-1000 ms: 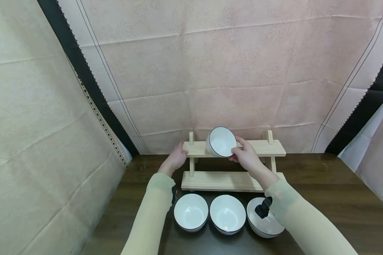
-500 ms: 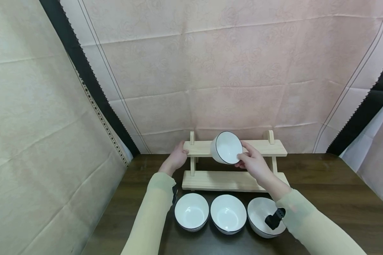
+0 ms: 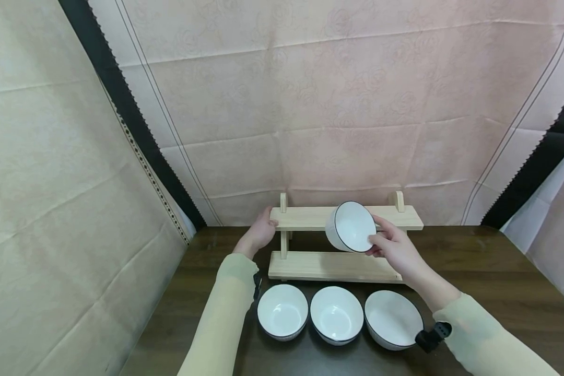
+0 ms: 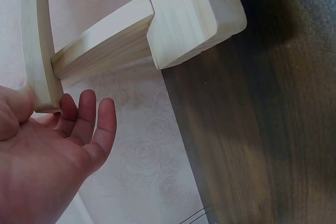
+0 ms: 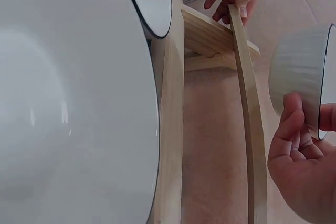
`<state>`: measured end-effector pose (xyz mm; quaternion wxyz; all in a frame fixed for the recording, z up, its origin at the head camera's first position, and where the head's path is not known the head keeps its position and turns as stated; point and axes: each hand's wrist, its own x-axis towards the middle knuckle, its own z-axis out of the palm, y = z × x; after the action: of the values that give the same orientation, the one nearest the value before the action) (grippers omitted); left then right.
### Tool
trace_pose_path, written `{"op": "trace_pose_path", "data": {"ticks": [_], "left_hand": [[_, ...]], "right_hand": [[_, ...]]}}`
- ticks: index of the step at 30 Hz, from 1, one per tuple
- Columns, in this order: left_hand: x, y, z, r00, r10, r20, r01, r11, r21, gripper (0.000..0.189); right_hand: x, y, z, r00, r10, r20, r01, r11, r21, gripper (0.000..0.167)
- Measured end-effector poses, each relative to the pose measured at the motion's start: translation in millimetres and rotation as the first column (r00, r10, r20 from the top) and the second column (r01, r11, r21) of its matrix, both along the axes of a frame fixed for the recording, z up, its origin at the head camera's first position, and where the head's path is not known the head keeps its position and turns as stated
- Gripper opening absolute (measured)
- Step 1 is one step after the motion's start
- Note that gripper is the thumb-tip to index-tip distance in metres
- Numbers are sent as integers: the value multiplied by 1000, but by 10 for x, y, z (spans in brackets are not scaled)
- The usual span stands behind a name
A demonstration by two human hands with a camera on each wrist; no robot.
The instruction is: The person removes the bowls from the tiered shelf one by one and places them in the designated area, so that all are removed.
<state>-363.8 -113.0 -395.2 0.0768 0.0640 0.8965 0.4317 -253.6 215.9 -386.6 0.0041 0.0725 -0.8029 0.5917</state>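
My right hand (image 3: 395,248) pinches the rim of a white bowl (image 3: 354,227), thumb inside and fingers against the outer wall. The bowl is tilted toward me in front of the upper board of a pale two-tier wooden shelf (image 3: 305,219). At the shelf's left end my left hand (image 3: 259,232) grips the upper board. In the left wrist view the thumb and index finger of that hand (image 4: 47,156) hold the board end, while the other fingers are bent beside it. The right wrist view shows the held bowl (image 5: 299,72) apart from the upper board.
Three white bowls with dark rims stand in a row before the shelf: a left bowl (image 3: 282,312), a middle bowl (image 3: 337,315) and a right bowl (image 3: 392,318). All rest on a dark wooden table (image 3: 489,271). A pale cloth (image 3: 348,104) hangs behind.
My right hand has carried the bowl rightward and slightly down, from in front of the upper board's middle. The left hand keeps its hold on the shelf.
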Motion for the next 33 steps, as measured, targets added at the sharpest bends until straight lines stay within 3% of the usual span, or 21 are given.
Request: {"op": "trace_pose_path", "data": {"ticks": [6,16,33], "left_hand": [[-5,-10,-12,1000,-1,-7,1,1000,7,56],[4,-2,-13,1000,-2,-6,2,1000,7,56],[4,7,11,1000,7,-21,-8,1000,-29,56]], "right_hand": [[128,171,-3,1000,2,-11,-2,999,48,57],[290,541,-146,1000,-1,0,1,992,122,58],[565,966,-292,994,49,-96,-27,975,223,54]]}}
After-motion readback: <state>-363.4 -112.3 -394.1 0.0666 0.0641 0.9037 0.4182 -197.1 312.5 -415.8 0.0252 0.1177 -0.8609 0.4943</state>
